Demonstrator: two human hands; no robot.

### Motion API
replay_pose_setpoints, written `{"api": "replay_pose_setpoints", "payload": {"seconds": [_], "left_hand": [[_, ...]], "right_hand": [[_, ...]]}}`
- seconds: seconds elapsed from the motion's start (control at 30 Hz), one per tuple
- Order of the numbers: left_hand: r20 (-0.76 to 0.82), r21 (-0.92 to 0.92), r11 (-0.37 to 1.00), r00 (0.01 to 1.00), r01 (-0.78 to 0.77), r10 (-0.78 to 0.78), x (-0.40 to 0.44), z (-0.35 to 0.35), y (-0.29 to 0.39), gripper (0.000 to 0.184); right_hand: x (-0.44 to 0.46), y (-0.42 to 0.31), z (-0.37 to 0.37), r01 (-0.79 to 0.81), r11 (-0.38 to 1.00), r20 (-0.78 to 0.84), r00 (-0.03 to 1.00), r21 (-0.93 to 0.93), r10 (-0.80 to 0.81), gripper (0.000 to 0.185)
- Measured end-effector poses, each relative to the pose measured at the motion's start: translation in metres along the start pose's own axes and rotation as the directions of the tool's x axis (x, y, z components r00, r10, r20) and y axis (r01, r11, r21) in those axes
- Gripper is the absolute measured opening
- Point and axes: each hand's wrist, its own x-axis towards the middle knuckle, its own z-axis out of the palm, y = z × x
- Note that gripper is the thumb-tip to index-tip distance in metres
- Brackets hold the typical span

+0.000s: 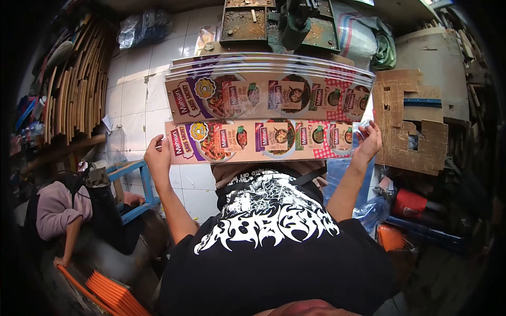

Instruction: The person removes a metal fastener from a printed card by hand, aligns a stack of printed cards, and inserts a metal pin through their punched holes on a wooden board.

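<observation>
A long printed display panel (247, 156) with "Mahsuri Saus Sachet" pictures lies across in front of my waist. My left hand (158, 154) is at its left end, thumb and fingers closed at the edge. My right hand (369, 143) grips around the right end with curled fingers; part of that hold is hidden. Just beyond lies a stack of similar panels (226, 100), fanned a little, with shiny clear strips along their far edges. The stack's near edge lies close to the panel between my hands.
A green metal machine (295, 26) with dirty trays stands beyond the stack. Brown boards (416, 121) with cutouts lie at right; sacks (358, 37) sit behind. Upright board sheets (79, 79) line the left. At lower left, another person's hand (62, 262) touches orange pieces (113, 295) near a blue frame (139, 210).
</observation>
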Motion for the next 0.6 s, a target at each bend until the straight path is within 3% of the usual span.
{"api": "replay_pose_setpoints", "payload": {"seconds": [0.03,0.07,0.13,0.17,0.2,0.27,0.43,0.6], "left_hand": [[-0.015,0.004,1.000,1.000,-0.025,0.025,-0.005,-0.002,0.005,0.030],[-0.035,0.010,0.999,0.998,-0.047,0.047,-0.009,-0.004,0.008,0.028],[-0.059,0.011,0.999,0.997,-0.047,0.047,-0.007,-0.001,0.009,0.026],[-0.057,0.012,0.999,0.998,-0.035,0.036,-0.007,0.000,0.007,0.026],[-0.052,0.016,1.000,0.998,-0.025,0.026,-0.006,0.000,0.007,0.026],[-0.057,0.059,0.998,0.998,-0.033,0.036,-0.007,-0.001,0.010,0.027],[-0.089,0.117,0.992,0.994,-0.046,0.057,-0.007,-0.001,0.009,0.028],[-0.065,0.117,0.993,0.998,-0.011,0.018,-0.009,-0.004,0.019,0.031]], "right_hand": [[0.007,0.007,-0.014,0.013,0.993,-0.027,1.000,-0.119,-0.016,0.023],[0.010,0.011,-0.023,0.011,0.992,-0.027,1.000,-0.124,-0.014,0.023],[0.015,0.018,-0.032,-0.006,0.881,-0.048,0.999,-0.474,-0.019,0.018],[0.027,0.039,-0.046,0.089,0.876,0.028,0.996,-0.474,-0.087,0.018],[0.027,0.047,-0.049,0.084,0.877,0.020,0.996,-0.472,-0.084,0.018],[0.025,0.051,-0.049,0.183,0.774,0.120,0.983,-0.606,-0.139,0.019],[0.001,0.034,-0.029,0.204,0.658,0.132,0.979,-0.725,-0.157,0.019],[0.005,0.037,-0.035,0.212,0.700,0.132,0.977,-0.682,-0.167,0.019]]}}
